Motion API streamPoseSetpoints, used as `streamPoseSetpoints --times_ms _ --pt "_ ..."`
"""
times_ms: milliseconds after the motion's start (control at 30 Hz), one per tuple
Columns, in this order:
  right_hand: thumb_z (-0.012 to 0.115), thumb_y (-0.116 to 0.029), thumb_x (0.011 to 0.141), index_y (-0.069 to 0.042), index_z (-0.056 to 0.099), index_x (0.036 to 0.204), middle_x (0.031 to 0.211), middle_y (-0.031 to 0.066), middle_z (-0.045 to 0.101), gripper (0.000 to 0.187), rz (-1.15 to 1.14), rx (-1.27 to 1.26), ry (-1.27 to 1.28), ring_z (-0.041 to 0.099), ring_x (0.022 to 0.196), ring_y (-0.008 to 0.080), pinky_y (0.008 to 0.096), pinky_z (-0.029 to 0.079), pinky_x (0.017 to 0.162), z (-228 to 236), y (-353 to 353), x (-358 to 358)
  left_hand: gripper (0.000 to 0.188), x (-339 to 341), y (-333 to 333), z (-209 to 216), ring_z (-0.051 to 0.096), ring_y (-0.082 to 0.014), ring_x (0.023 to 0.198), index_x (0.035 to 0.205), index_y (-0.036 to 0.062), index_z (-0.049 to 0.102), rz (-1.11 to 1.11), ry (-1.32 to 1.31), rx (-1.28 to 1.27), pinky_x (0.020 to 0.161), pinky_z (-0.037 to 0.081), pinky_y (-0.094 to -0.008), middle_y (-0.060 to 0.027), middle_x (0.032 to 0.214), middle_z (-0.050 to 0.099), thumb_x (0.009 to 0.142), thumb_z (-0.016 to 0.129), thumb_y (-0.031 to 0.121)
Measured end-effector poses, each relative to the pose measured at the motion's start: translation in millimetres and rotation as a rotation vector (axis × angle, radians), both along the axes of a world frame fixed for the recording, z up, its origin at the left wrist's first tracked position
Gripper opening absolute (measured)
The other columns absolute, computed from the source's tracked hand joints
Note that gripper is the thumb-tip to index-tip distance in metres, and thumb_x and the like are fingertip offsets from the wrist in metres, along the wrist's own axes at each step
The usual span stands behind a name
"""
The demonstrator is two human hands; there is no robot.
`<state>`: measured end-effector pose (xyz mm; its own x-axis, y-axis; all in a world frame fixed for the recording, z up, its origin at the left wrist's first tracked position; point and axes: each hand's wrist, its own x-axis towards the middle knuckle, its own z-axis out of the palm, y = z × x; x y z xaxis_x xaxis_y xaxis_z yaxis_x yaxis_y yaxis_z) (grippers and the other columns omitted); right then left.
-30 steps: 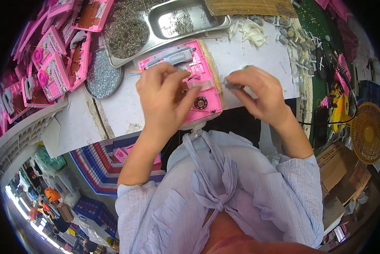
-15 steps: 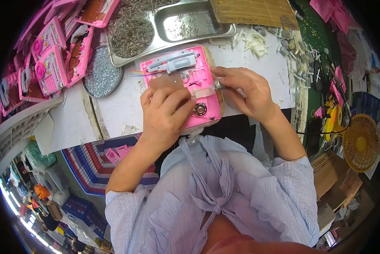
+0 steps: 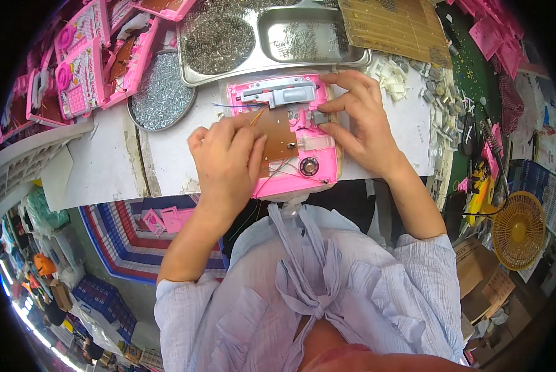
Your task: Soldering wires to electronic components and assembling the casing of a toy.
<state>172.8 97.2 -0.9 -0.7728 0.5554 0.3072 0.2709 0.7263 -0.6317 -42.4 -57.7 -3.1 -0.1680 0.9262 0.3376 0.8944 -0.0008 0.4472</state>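
A pink plastic casing (image 3: 322, 175) lies open on the table, its inner side up. A brown circuit board (image 3: 279, 137) covers its left middle, with thin coloured wires at the edges. Across the far end sits a long grey plastic part (image 3: 290, 95); a small round speaker (image 3: 308, 165) is at the near end. My left hand (image 3: 223, 162) is closed at the board's left edge, thumb and fingers bent over it. At the casing's right side, the thumb and a finger of my right hand (image 3: 366, 127) pinch a small grey block (image 3: 319, 118).
Behind the casing, a steel tray (image 3: 278, 68) holds heaped small metal parts, with cardboard (image 3: 397, 28) over its right end. A round dish of screws (image 3: 161, 93) stands left, beside stacked pink casings (image 3: 79, 80). Small white and grey pieces (image 3: 439, 93) lie at the right.
My left hand has slid left, uncovering the board. My right hand now pinches a grey block farther up the casing's right side. The casing appears slightly lower and farther right in view.
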Motion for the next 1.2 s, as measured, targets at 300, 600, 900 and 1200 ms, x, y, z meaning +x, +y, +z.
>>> streamPoseSetpoints --times_ms 300,600,900,1200 --pt "0.078 -0.009 0.077 -0.007 0.069 0.098 0.14 0.0125 0.058 0.023 0.009 0.05 -0.155 0.041 0.134 0.042 0.0509 0.035 0.114 15.1 2.5 -9.4 0.016 -0.1 -6.1 2.1 0.06 -0.0265 0.088 0.095 0.009 0.067 -0.081 -0.09 0.028 0.086 0.04 -0.0417 -0.0061 0.094 0.064 0.082 0.077 0.01" --pt "0.08 -0.013 0.076 -0.007 0.07 0.092 0.137 0.0132 0.06 0.02 -0.003 0.23 -0.2 0.045 0.131 0.0416 0.05 0.04 0.11 44.9 5.8 -22.2 0.023 2.6 -12.4 -7.1 0.056 -0.0314 0.08 0.097 0.0059 0.06 -0.054 -0.202 0.006 0.073 0.044 -0.0433 -0.0106 0.086 0.06 0.08 0.075 0.006" --pt "0.081 -0.013 0.073 -0.004 0.071 0.084 0.125 0.0073 0.067 0.017 0.189 0.351 -0.085 0.052 0.127 0.0355 0.043 0.051 0.101 18.6 -2.7 -125.1 0.022 6.7 -9.7 -9.8 0.055 -0.0316 0.08 0.093 0.0063 0.059 -0.042 -0.243 0.066 0.073 0.045 -0.0433 -0.0098 0.086 0.059 0.078 0.075 0.003" --pt "0.071 -0.015 0.07 -0.001 0.077 0.083 0.118 0.0078 0.07 0.02 0.228 0.472 -0.123 0.055 0.126 0.0314 0.0425 0.052 0.098 14.2 -2.8 -132.1 0.023 4.9 -11.2 -15.5 0.056 -0.0316 0.079 0.093 0.0052 0.059 -0.038 -0.323 0.139 0.072 0.045 -0.0429 -0.0094 0.085 0.06 0.077 0.074 0.0"
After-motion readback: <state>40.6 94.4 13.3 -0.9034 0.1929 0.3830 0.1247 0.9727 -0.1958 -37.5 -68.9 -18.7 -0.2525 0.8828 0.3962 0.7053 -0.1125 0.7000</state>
